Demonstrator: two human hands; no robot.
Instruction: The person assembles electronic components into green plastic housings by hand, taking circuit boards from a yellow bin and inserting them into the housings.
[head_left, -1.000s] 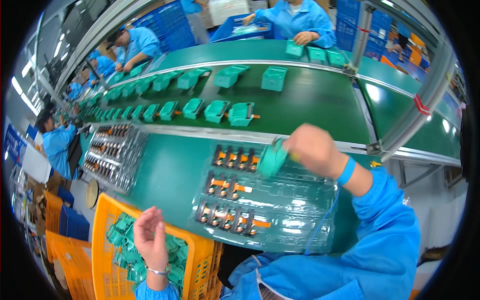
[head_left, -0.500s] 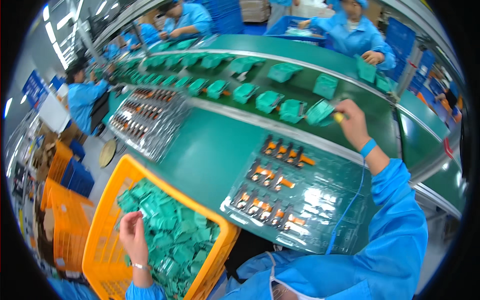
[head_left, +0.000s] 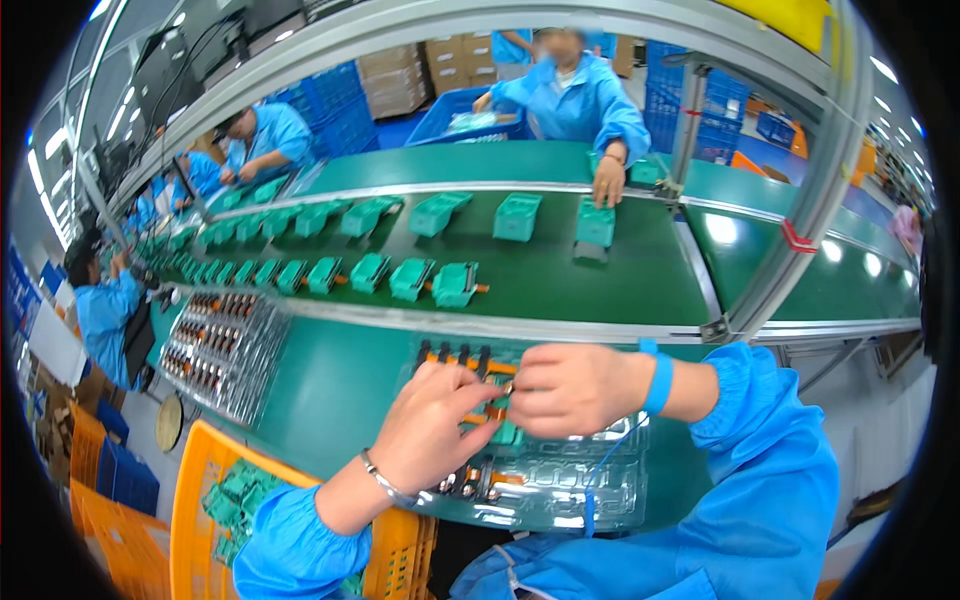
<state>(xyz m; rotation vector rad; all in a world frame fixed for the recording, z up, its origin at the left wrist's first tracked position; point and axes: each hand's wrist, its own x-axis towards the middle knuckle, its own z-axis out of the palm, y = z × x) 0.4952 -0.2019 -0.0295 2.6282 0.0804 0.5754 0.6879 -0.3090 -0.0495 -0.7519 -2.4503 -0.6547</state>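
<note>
Above the clear plastic tray (head_left: 590,480) on the green bench, my two hands meet at the fingertips. My left hand (head_left: 425,420) is closed on a small green plastic holder (head_left: 508,434), mostly hidden by the fingers. From the other side, my right hand (head_left: 570,390), with a blue wrist strap (head_left: 659,382), pinches a small shiny part with an orange strip (head_left: 497,411) at the holder; its shape is largely covered. Black parts with orange strips (head_left: 462,357) lie in the tray's pockets around my hands.
An orange basket (head_left: 195,490) of green holders stands at the lower left. Beyond the bench, a green conveyor (head_left: 620,290) carries rows of holders. A second parts tray (head_left: 225,345) lies leftward. Across the belt, a co-worker's hand (head_left: 608,182) touches a holder. A metal post (head_left: 795,230) rises at right.
My left hand has come up from the orange basket to the tray. My right hand has left the holder at the conveyor and drawn back to meet it. The view has turned rightward.
</note>
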